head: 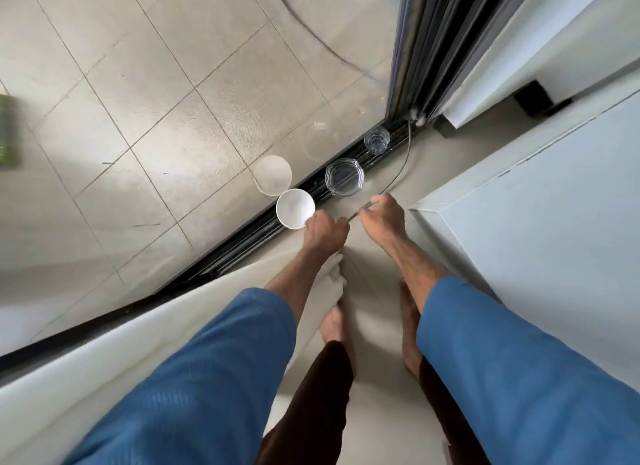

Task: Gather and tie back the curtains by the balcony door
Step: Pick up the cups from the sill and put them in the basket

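The white curtain (145,353) runs along the balcony door's glass and narrows to a gathered bunch (332,277) under my left wrist. My left hand (325,230) is curled into a fist at the top of that bunch and grips it. A thin dark cord (403,168) comes down from the door frame corner and passes between both hands. My right hand (382,218) pinches this cord between thumb and fingertips, close to the left hand. Blue sleeves cover both forearms.
A white bowl (295,208), a clear glass dish (344,177) and a drinking glass (376,139) stand in a row on the black sliding-door track (242,246). A white cabinet (536,222) is close on the right. My bare feet (334,322) stand on the beige floor.
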Demonstrator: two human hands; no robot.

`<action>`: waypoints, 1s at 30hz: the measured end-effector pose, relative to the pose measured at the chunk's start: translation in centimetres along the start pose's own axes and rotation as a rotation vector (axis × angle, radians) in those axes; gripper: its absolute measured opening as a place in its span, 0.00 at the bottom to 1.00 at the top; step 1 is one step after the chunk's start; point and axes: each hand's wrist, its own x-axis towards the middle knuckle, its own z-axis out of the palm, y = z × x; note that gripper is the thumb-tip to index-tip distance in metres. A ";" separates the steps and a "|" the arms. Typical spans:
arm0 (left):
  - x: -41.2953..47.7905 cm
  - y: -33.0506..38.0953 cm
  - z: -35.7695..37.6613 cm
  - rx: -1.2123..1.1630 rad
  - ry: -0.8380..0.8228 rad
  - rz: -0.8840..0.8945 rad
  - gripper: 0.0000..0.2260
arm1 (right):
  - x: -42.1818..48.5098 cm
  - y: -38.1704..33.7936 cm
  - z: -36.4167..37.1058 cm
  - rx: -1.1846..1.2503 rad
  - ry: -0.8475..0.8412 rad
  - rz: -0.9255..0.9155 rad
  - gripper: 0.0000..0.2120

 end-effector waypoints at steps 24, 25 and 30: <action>17.2 0.3 5.5 -0.668 -0.129 -0.307 0.12 | 18.4 -4.0 4.8 0.434 0.444 0.365 0.12; 17.3 0.4 5.6 -0.676 -0.124 -0.304 0.10 | 18.2 -3.9 4.7 0.472 0.426 0.373 0.12; 15.3 0.4 5.2 -0.645 -0.112 -0.293 0.07 | 15.1 -3.3 4.7 0.518 0.435 0.340 0.12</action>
